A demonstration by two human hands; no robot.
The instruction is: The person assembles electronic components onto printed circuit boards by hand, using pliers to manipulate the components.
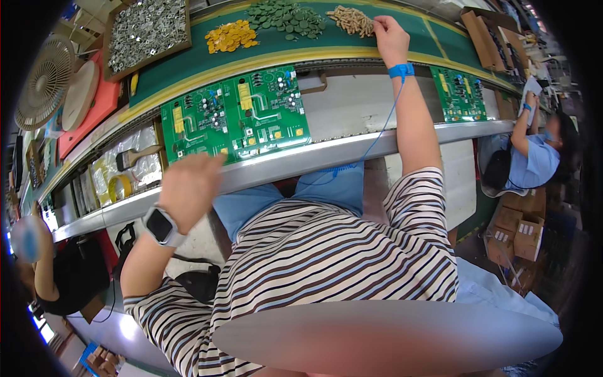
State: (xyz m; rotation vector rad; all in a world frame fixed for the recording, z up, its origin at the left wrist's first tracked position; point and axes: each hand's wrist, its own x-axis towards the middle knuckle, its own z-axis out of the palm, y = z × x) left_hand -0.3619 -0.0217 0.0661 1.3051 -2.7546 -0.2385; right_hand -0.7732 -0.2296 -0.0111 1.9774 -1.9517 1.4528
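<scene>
My right hand (pixel 392 43), with a blue wrist strap and coiled cord, reaches to the right end of a pile of small tan parts (pixel 352 21) on the green belt. Its fingers are pinched at the pile's edge; what lies between the tips is too small to make out. Closer to me, my left hand (pixel 191 187) is curled over the lower edge of a green circuit board (pixel 200 119). Its fingertips are partly hidden, and so is anything in them. A joined board half (pixel 270 103) sits to the right, with yellow blocks and small round parts.
Yellow discs (pixel 230 38), green discs (pixel 289 19) and a box of metal parts (pixel 147 34) line the belt. A metal rail (pixel 352 139) runs before me. Another circuit board (pixel 458 94) lies right; a brush (pixel 135 157) and tape roll (pixel 119 188) left. A co-worker (pixel 534 151) sits at right.
</scene>
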